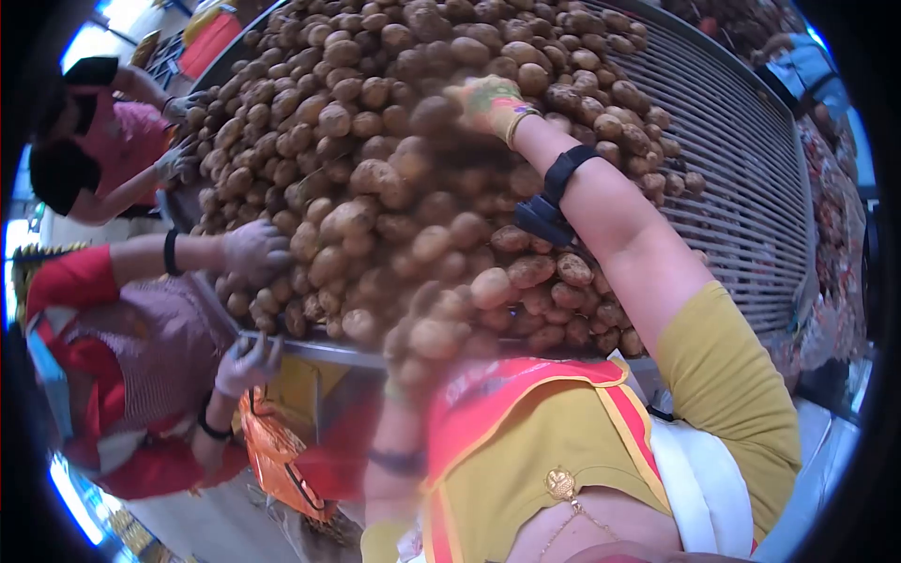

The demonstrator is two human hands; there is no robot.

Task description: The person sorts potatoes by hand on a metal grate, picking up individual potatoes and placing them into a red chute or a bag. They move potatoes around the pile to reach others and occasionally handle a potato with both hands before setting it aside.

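A big heap of brown potatoes (375,178) covers the slatted metal table (741,159). My right hand (490,105), in a yellow-green glove, reaches into the far part of the heap; its fingertips are blurred against the potatoes, so its grip is unclear. Near the table's front edge, my left hand (404,361) is smeared by motion beside several blurred potatoes (436,333). Its fingers cannot be made out.
At the left, a person in red (141,347) has one gloved hand on the heap and the other at the metal rim (347,354), above an orange bag (277,450). Another person (127,141) stands farther back; a person in blue (807,70) is at the far right.
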